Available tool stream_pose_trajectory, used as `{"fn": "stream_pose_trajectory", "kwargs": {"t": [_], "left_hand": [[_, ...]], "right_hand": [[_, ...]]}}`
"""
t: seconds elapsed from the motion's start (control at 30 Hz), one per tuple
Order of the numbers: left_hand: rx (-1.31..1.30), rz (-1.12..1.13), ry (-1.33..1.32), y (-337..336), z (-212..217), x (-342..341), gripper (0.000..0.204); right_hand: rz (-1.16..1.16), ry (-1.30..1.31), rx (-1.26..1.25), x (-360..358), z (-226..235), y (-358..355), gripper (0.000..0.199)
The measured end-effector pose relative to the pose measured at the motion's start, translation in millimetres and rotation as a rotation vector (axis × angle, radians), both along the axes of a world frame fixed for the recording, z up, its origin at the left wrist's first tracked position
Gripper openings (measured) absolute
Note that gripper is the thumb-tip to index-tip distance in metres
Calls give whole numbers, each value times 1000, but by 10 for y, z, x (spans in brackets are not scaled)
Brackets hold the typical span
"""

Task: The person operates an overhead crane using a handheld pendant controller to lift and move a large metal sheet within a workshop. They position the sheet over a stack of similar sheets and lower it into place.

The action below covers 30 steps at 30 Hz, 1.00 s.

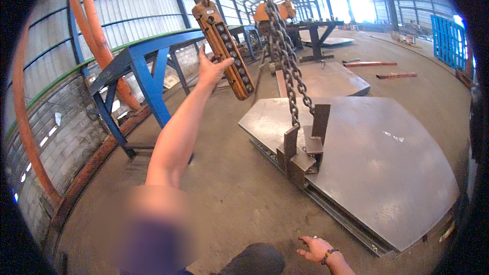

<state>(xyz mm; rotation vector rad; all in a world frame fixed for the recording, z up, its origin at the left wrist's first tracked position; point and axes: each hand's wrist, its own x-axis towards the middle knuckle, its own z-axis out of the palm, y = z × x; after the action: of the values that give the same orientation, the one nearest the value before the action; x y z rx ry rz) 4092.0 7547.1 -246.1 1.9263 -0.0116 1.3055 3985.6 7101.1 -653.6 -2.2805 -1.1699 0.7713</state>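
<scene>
My left hand [210, 71] is raised at arm's length, gripping a long orange crane pendant control [216, 33]. The thumb lies across its front beside the row of dark buttons, and the other fingers are partly hidden behind it. A cable runs up from the pendant's top. Low in the view, my right hand [317, 249] hangs with fingers apart, holding nothing, a bead bracelet on its wrist. Ahead of it lies a large steel plate [377, 168]. Heavy chains [285, 46] come down to steel lifting brackets [304, 162] at the plate's left edge.
Blue steel trestles [145, 79] stand at the left, near orange pipes [97, 25] and a block wall. Another plate [326, 79] lies behind the near one. Red steel bars [374, 63] rest on the floor farther off. A blue slatted rack [448, 40] stands far right.
</scene>
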Motion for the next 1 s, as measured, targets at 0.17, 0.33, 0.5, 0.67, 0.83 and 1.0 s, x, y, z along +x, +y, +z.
{"fn": "stream_pose_trajectory", "kwargs": {"t": [0.17,0.33,0.5,0.67,0.83,1.0], "left_hand": [[-65,33,26,146,-116,237,98],[14,84,-10,90,39,556,78],[-38,124,-25,-66,-118,526,80],[128,233,-117,574,-31,211,61],[170,368,41,755,-122,23,47],[245,340,83,2053,351,-579,41]], "right_hand": [[12,42,-25,-76,212,-61,60],[-12,34,-30,-76,178,-174,58],[-40,9,-21,-61,64,-206,57],[-10,-14,42,-234,357,-303,56],[-45,66,16,-195,603,-420,55],[-28,51,50,-295,824,-448,52]]}}
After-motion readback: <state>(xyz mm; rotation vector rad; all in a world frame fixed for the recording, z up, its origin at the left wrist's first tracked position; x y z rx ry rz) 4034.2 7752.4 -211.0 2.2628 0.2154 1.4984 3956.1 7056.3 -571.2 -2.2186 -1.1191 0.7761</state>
